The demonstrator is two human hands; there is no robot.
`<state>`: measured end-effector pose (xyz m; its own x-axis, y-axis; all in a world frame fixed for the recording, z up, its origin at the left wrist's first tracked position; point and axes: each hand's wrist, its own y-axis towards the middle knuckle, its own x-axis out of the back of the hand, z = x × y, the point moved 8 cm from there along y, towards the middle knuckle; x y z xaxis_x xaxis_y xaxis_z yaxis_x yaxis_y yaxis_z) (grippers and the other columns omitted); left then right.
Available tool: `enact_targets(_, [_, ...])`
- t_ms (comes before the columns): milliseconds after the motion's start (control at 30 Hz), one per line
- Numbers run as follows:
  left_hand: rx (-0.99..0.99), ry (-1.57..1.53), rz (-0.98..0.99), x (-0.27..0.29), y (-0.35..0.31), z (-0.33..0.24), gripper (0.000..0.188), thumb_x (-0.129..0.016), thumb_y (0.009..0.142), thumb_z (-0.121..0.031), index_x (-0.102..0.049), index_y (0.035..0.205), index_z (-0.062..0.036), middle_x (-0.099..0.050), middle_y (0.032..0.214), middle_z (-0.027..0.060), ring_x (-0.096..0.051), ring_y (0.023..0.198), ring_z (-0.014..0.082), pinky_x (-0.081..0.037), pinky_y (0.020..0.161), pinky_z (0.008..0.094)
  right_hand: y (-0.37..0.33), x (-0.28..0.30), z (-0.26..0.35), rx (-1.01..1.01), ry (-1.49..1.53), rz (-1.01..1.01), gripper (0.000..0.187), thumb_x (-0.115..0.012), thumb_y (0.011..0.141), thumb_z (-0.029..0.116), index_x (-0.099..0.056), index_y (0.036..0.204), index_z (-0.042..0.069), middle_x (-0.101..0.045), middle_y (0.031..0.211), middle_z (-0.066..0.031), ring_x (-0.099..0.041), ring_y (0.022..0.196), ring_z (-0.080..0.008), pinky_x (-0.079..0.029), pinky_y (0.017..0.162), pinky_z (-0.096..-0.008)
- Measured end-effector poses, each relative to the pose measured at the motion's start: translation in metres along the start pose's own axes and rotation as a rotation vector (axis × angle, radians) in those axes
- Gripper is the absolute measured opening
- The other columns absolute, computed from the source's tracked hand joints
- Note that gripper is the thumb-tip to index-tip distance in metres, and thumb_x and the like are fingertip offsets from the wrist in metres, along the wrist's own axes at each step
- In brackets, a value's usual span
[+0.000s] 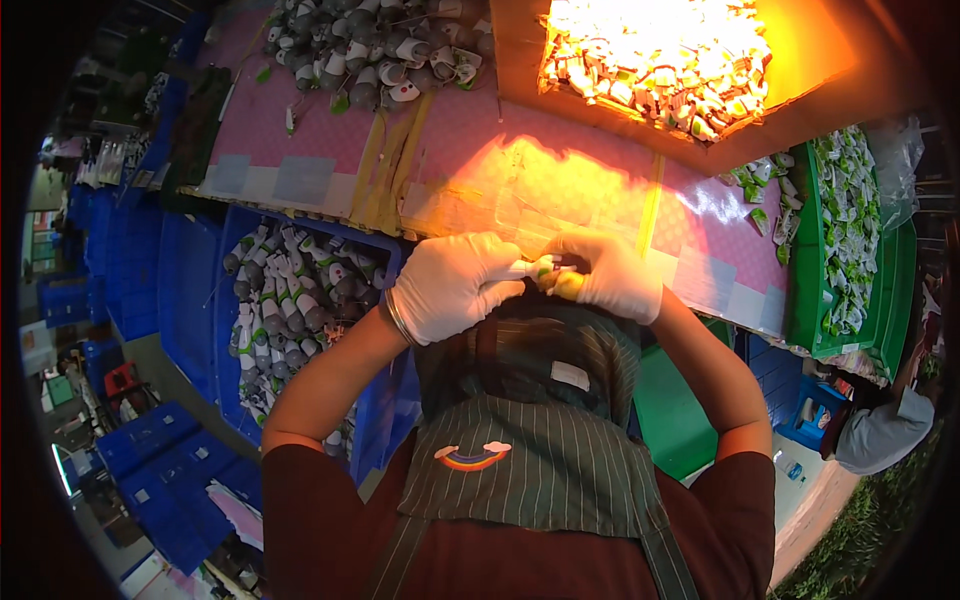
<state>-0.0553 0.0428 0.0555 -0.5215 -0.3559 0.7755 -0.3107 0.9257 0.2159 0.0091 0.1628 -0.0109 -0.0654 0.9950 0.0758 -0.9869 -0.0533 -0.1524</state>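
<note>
One small white-and-green part [543, 268] sat between the left hand [450, 285] and the right hand [612, 272], at the front edge of a pink-covered table [470, 140]; both hands wore pale gloves [435, 300], and both were pinched closed on the part from either side, with much of it hidden, so its full shape could not be told; a band [398, 318] circled the left wrist; yellow showed at the right fingertips [572, 284], though whether it belonged to the glove or to the part was unclear.

Left of the hands stood a blue bin [398, 390] holding many grey, white and green pieces [285, 290]; a heap of similar grey-and-white pieces [370, 50] lay on the far left of the table, with a few loose ones [290, 120] just below it; yellow tape strips [405, 165] crossed the table; beyond the hands, a cardboard box [620, 128] brimmed with small pieces [660, 85], washed out by a strong warm light [530, 180] that spilled onto the table; to the right, a green bin [808, 240] held a dense load of white-and-green pieces [850, 230], and more of that kind [785, 205] lay on the table beside it.

Below the hands, a dark striped apron [540, 470] with a rainbow patch [473, 459] covered part of a brown shirt [325, 530]; at the far right, a co-worker's grey sleeve [885, 435] was visible.
</note>
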Motion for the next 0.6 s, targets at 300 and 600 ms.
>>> enact_targets(300, [0.917, -1.547, 0.406, -0.061, -0.040, 0.013, 0.044, -0.061, 0.090, -0.044, -0.059, 0.099, -0.0013, -0.058, 0.074, 0.0070, -0.053, 0.052, 0.0111, -0.046, 0.045, 0.0260, -0.001, -0.019, 0.078, 0.656, -1.165, -0.018, 0.018, -0.060, 0.071, 0.023, -0.061, 0.087, 0.016, -0.061, 0.090, -0.0014, -0.061, 0.073, -0.0220, -0.050, 0.059, -0.0361])
enact_targets(600, [0.671, -0.659, -0.042, -0.015, -0.037, 0.082, 0.031, -0.071, 0.085, -0.026, -0.059, 0.103, -0.0030, -0.059, 0.076, 0.0024, -0.056, 0.062, 0.0106, -0.046, 0.055, 0.0245, 0.002, 0.009, 0.079, 0.659, -0.956, -0.521, 0.039, -0.074, 0.067, 0.005, -0.064, 0.104, 0.009, -0.063, 0.109, -0.0102, -0.062, 0.094, -0.0288, -0.051, 0.078, -0.0376])
